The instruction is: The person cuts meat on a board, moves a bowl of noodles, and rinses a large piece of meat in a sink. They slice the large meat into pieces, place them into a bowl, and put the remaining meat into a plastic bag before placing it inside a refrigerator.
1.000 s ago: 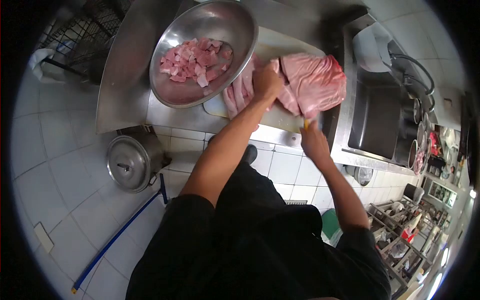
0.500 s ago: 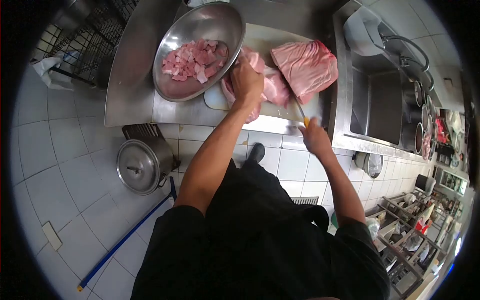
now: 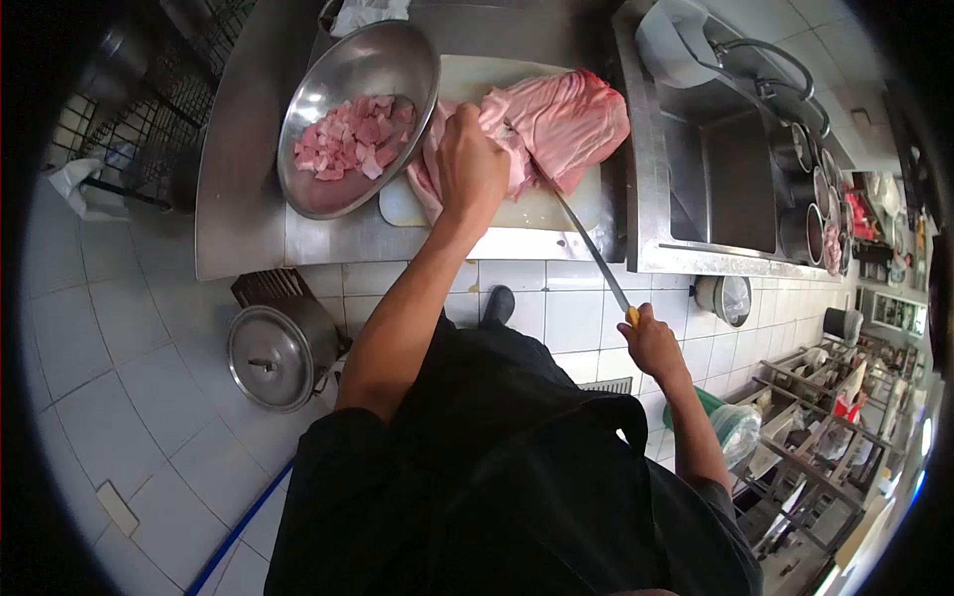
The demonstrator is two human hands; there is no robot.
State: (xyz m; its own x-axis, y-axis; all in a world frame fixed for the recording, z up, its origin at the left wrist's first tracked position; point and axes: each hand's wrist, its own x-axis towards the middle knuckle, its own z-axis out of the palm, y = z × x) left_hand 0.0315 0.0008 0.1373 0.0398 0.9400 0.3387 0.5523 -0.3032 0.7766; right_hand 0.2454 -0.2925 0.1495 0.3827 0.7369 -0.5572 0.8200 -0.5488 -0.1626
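My right hand (image 3: 654, 343) is wrapped round the yellow handle of a long knife (image 3: 591, 245), low in front of the counter. The blade slants up and left, its far end at the meat. With fingers curled down, my left hand (image 3: 472, 167) grips a piece of raw meat (image 3: 424, 181); its fingertips are partly hidden. A larger slab of raw meat (image 3: 566, 119) lies to the right on the white cutting board (image 3: 566, 212). Left of my hand a steel bowl (image 3: 350, 74) tilts over the board's edge, holding many cubes of meat (image 3: 343, 139).
A sink (image 3: 730, 184) with a curved tap is to the right, a white container (image 3: 668, 45) at its back. Several steel pots stand further right. On the tiled floor are a lidded pot (image 3: 266, 363) and a blue pole (image 3: 238, 531). A wire rack stands at left.
My right hand has drawn down and right with the knife, so much more blade shows. My left hand stays on the meat. The whole view has shifted slightly.
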